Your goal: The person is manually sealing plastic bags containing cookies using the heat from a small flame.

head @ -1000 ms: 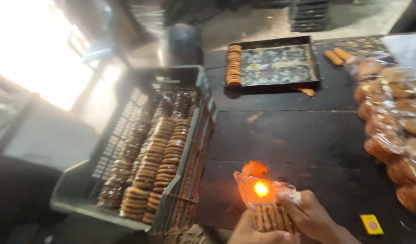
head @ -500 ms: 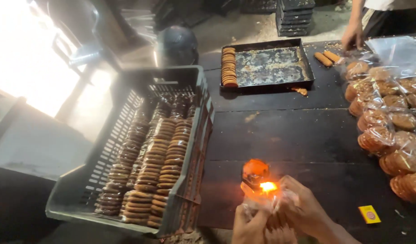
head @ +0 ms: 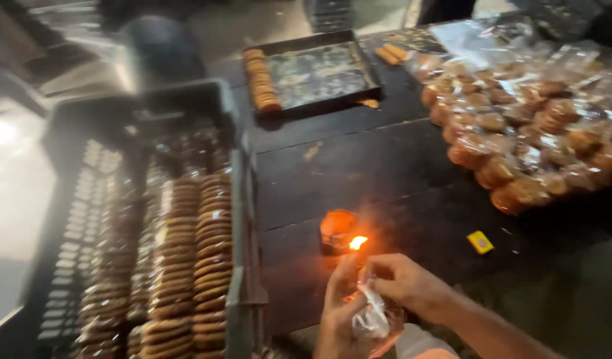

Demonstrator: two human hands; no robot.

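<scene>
Sealing step, by the look of it: left hand [head: 342, 309] and right hand [head: 409, 286] together, pinching the clear biscuit packet [head: 372, 319] neck just beside the candle flame [head: 358, 242] at the table [head: 386, 173] edge. Next, probably steady fingers clear of flame.

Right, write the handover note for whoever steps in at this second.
Left hand and right hand both pinch the clear plastic packet, its twisted top just below the small flame.
Done: rows of bagged biscuits fill the grey crate; a pile of sealed packets lies on the black table.
Left: whether this packet's top is sealed cannot be told.
</scene>
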